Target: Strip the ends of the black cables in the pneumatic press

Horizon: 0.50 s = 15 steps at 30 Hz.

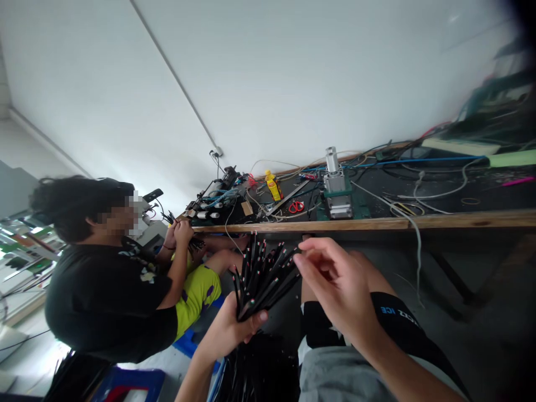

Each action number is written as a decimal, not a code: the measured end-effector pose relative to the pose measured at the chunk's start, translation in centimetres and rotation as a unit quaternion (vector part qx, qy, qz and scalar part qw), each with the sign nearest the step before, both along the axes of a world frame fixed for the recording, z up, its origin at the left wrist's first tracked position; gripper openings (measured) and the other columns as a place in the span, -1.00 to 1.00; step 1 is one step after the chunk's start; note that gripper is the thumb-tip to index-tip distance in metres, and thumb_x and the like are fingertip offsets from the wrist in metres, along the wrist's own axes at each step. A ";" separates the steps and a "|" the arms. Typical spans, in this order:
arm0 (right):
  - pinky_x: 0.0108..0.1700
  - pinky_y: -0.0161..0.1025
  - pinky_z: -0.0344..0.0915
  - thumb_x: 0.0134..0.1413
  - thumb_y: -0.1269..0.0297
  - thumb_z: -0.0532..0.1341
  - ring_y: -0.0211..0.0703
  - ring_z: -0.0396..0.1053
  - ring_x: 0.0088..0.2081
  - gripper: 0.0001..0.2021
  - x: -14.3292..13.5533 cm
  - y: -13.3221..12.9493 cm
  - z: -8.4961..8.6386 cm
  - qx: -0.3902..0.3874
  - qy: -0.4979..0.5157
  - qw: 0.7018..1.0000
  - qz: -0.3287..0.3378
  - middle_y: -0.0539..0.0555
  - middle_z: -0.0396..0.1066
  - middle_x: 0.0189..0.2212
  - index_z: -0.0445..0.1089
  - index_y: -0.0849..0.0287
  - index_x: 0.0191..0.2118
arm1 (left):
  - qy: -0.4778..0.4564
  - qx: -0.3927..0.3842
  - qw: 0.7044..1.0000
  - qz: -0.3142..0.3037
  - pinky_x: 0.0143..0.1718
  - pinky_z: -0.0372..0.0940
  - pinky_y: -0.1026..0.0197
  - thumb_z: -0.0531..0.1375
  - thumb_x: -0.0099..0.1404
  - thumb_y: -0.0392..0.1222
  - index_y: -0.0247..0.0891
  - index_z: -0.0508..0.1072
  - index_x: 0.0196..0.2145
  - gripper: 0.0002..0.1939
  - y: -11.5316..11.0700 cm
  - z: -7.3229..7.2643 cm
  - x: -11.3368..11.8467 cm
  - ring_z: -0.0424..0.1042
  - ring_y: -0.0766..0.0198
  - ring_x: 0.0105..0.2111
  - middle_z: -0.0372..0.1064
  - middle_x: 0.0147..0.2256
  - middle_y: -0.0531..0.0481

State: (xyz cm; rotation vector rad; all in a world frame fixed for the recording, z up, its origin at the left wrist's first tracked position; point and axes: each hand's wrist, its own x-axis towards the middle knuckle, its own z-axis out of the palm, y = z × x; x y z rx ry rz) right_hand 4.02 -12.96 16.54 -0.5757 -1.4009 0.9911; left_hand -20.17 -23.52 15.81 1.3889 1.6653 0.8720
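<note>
Head cam: L hand [234, 330], lower ctr, closed round black cables [268, 282]; R hand [341, 285] half-curled, hold unclear. Want snug grip, tips [264, 242] fanned.

The cables [266, 276] are thin, black and many, gathered into one loose bunch. The left hand [237, 329] grips them low down, and above it they fan out, the leftmost nearly upright and the others leaning to the right by varying amounts. Their ends sit at uneven heights and show small coloured bits, some reddish or pink, some whitish or greenish. The bunch is held up just below the table's front edge. Its rightmost ends reach close to the right hand's [335, 273] fingertips; whether they touch is unclear.
</note>
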 end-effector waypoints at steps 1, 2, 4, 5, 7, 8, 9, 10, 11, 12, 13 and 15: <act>-0.45 -0.32 0.31 0.44 0.18 0.37 -0.23 0.43 -0.48 -0.87 0.5 0.0 0.3 0.014 0.005 1.000 -0.009 -0.02 0.52 -0.46 0.62 0.10 -0.13 | 0.004 0.003 1.000 0.003 -0.62 0.07 0.29 0.44 0.19 0.62 -0.16 0.30 -0.52 -0.21 0.0 -0.1 -0.2 0.21 0.36 -0.66 0.23 -0.65 0.13; -0.45 -0.32 0.30 0.44 0.19 0.37 -0.23 0.42 -0.48 -0.86 1.1 0.0 0.6 0.028 0.006 1.000 -0.011 -0.01 0.52 -0.45 0.63 0.09 -0.18 | 0.008 0.005 1.000 0.006 -0.61 0.07 0.29 0.45 0.19 0.61 -0.15 0.30 -0.50 -0.22 0.0 -0.2 -0.3 0.20 0.36 -0.65 0.23 -0.65 0.13; -0.47 -0.32 0.28 0.45 0.19 0.36 -0.23 0.42 -0.48 -0.81 2.2 -0.4 1.6 0.042 -0.011 0.999 0.012 0.01 0.55 -0.44 0.65 0.09 -0.23 | 0.015 0.011 1.000 0.006 -0.60 0.07 0.28 0.45 0.20 0.58 -0.14 0.31 -0.47 -0.25 0.0 -0.1 -0.7 0.20 0.35 -0.64 0.23 -0.65 0.15; -0.49 -0.33 0.26 0.47 0.17 0.35 -0.24 0.42 -0.50 -0.80 2.6 -0.6 2.1 0.040 -0.030 0.998 0.043 0.00 0.56 -0.46 0.67 0.09 -0.22 | 0.017 0.012 1.000 0.004 -0.59 0.07 0.27 0.46 0.22 0.56 -0.14 0.33 -0.44 -0.27 0.0 0.0 -0.9 0.19 0.34 -0.64 0.23 -0.65 0.16; -0.55 -0.37 0.21 0.51 0.15 0.31 -0.29 0.39 -0.57 -0.77 3.0 -1.3 3.2 0.038 -0.080 0.988 0.130 -0.03 0.56 -0.52 0.71 0.10 -0.12 | 0.020 0.012 1.000 0.000 -0.57 0.07 0.27 0.45 0.27 0.50 -0.15 0.35 -0.40 -0.33 0.0 0.1 -1.2 0.19 0.33 -0.63 0.22 -0.65 0.18; -0.56 -0.38 0.19 0.52 0.16 0.29 -0.30 0.39 -0.59 -0.76 3.0 -1.6 3.6 0.046 -0.107 0.979 0.169 -0.04 0.55 -0.54 0.72 0.11 -0.06 | 0.022 0.015 1.000 0.002 -0.57 0.08 0.27 0.44 0.29 0.47 -0.16 0.36 -0.39 -0.35 -0.1 0.1 -1.3 0.19 0.33 -0.63 0.22 -0.64 0.18; -0.56 -0.39 0.18 0.53 0.18 0.28 -0.31 0.40 -0.59 -0.75 2.7 -1.9 3.9 0.062 -0.132 0.970 0.192 -0.04 0.55 -0.54 0.71 0.13 0.01 | 0.026 0.024 0.999 0.005 -0.57 0.08 0.27 0.44 0.31 0.44 -0.16 0.36 -0.38 -0.38 -0.1 0.0 -1.4 0.20 0.32 -0.62 0.23 -0.63 0.18; -0.55 -0.39 0.18 0.52 0.21 0.27 -0.30 0.43 -0.59 -0.74 2.2 -2.1 4.1 0.087 -0.154 0.966 0.188 -0.03 0.57 -0.54 0.71 0.16 0.05 | 0.032 0.038 0.999 0.007 -0.57 0.09 0.26 0.43 0.32 0.40 -0.16 0.37 -0.37 -0.41 -0.1 -0.3 -1.4 0.20 0.31 -0.61 0.23 -0.61 0.18; -0.53 -0.37 0.19 0.51 0.24 0.26 -0.28 0.46 -0.58 -0.73 1.6 -2.3 4.1 0.118 -0.172 0.964 0.163 0.00 0.59 -0.52 0.72 0.18 0.04 | 0.037 0.054 0.998 0.008 -0.57 0.10 0.26 0.43 0.34 0.36 -0.16 0.38 -0.37 -0.44 -0.2 -0.6 -1.4 0.20 0.31 -0.60 0.23 -0.60 0.18; -0.52 -0.34 0.18 0.50 0.27 0.25 -0.24 0.47 -0.58 -0.73 0.9 -2.3 3.9 0.146 -0.189 0.964 0.120 0.04 0.60 -0.52 0.73 0.21 0.00 | 0.044 0.071 0.996 0.007 -0.57 0.10 0.25 0.44 0.34 0.31 -0.17 0.39 -0.36 -0.48 -0.2 -0.9 -1.4 0.18 0.31 -0.60 0.22 -0.59 0.18; -0.52 -0.31 0.18 0.49 0.29 0.25 -0.21 0.48 -0.59 -0.73 0.2 -2.3 3.7 0.168 -0.204 0.962 0.075 0.07 0.60 -0.52 0.74 0.22 -0.08 | 0.053 0.085 0.995 0.005 -0.56 0.09 0.25 0.44 0.35 0.26 -0.17 0.41 -0.36 -0.51 -0.2 -1.3 -1.4 0.17 0.31 -0.59 0.22 -0.58 0.18; -0.51 -0.27 0.18 0.45 0.34 0.25 -0.14 0.51 -0.60 -0.72 -1.2 -2.1 2.8 0.181 -0.227 0.957 -0.001 0.10 0.59 -0.54 0.74 0.21 -0.23 | 0.072 0.098 0.993 0.002 -0.54 0.09 0.24 0.45 0.37 0.18 -0.18 0.42 -0.37 -0.55 -0.2 -1.9 -1.4 0.15 0.31 -0.57 0.22 -0.57 0.17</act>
